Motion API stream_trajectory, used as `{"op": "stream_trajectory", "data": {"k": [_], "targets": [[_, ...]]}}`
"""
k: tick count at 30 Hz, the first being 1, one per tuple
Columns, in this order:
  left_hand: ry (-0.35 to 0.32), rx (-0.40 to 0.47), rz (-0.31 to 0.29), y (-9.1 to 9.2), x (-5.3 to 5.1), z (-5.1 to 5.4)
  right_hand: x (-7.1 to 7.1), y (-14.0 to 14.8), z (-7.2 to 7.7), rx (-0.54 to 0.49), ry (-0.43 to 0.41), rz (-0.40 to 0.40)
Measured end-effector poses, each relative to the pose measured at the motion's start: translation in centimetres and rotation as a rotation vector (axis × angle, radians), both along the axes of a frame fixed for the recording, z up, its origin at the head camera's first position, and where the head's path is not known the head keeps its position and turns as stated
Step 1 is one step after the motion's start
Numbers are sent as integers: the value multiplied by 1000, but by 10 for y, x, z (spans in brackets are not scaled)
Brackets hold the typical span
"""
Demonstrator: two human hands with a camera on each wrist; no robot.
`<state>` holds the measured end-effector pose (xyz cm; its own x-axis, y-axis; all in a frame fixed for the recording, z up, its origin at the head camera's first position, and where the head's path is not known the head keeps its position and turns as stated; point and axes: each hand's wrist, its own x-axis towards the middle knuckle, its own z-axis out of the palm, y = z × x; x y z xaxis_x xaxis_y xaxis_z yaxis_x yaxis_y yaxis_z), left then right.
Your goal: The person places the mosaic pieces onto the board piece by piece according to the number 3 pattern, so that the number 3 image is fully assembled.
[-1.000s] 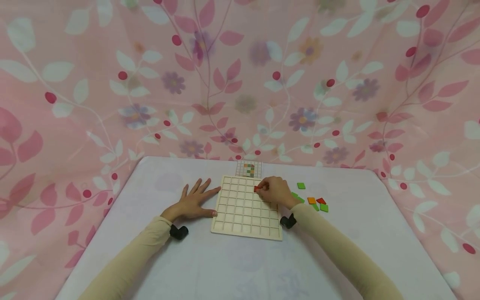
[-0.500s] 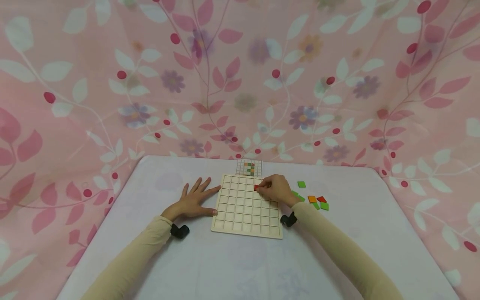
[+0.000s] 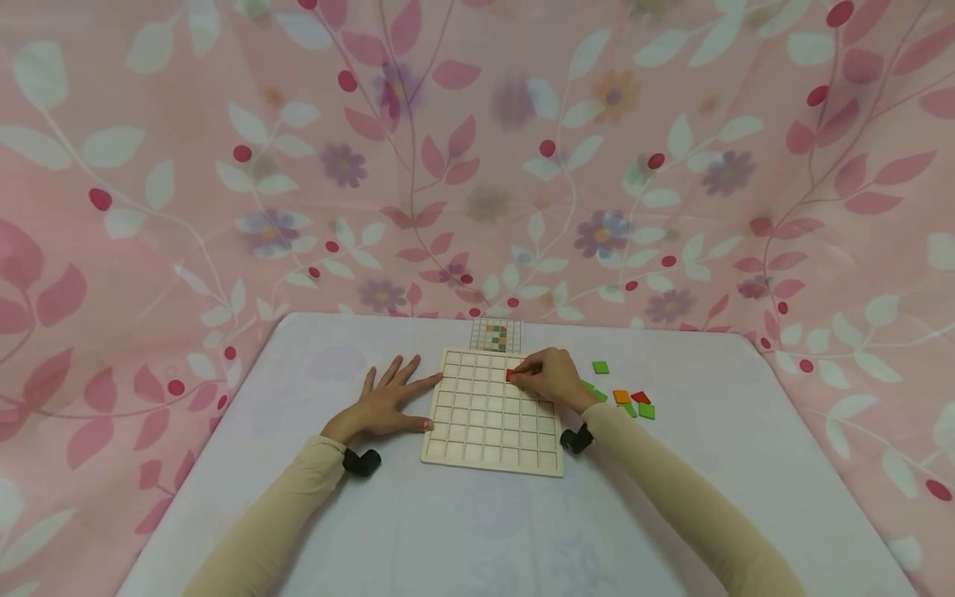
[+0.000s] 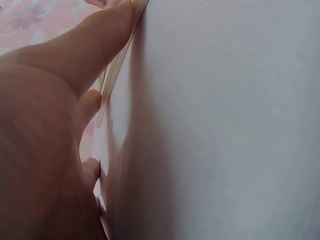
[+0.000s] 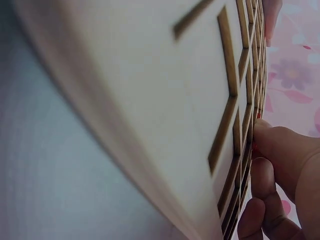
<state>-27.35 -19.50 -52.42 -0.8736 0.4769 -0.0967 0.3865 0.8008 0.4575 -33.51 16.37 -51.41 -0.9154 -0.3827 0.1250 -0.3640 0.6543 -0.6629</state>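
A pale wooden grid board lies on the table in the head view. My right hand reaches over its far right part and pinches a small red tile at one of the cells. In the right wrist view, the thumb and fingers meet at the grid, and only specks of red show between them. My left hand lies spread on the table, with thumb and index fingertip touching the board's left edge. The left wrist view shows that thumb against the board's side.
Right of the board lie several loose tiles: a green square, an orange square, a red triangle and more green ones. Behind the board is a printed grid card with coloured cells. A floral curtain hangs behind the table.
Both hands keep their places, and the red tile stays at the same spot on the board. Only a slight shift of the whole head view shows.
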Motion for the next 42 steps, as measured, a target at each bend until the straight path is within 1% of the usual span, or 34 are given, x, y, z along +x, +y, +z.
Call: {"op": "stream_trajectory", "data": {"k": [7, 12, 18, 21, 24, 26, 30, 32, 35, 37, 40, 42], "targets": [[5, 18, 2, 0, 2, 3, -3, -1, 2, 26, 28, 24], [5, 24, 6, 1, 2, 1, -5, 1, 4, 48, 22, 42], [1, 35, 14, 2, 2, 0, -8, 11, 6, 53, 28, 68], [5, 33, 16, 2, 2, 1, -10, 21, 12, 51, 28, 73], [5, 30, 15, 2, 2, 1, -10, 35, 21, 63, 16, 72], [3, 30, 16, 2, 2, 2, -10, 45, 27, 75, 25, 77], [4, 20, 15, 2, 3, 3, -11, 68, 33, 127, 59, 69], [7, 13, 14, 1, 3, 3, -11, 79, 35, 153, 54, 59], [7, 10, 13, 1, 2, 2, -8, 93, 37, 184, 14, 42], [4, 11, 12, 1, 1, 3, -5, 100, 37, 197, -2, 43], [4, 25, 10, 1, 1, 3, 0, 110, 37, 223, -24, 41], [-4, 40, 7, 2, 2, 2, 4, 115, 35, 254, -20, 48]]}}
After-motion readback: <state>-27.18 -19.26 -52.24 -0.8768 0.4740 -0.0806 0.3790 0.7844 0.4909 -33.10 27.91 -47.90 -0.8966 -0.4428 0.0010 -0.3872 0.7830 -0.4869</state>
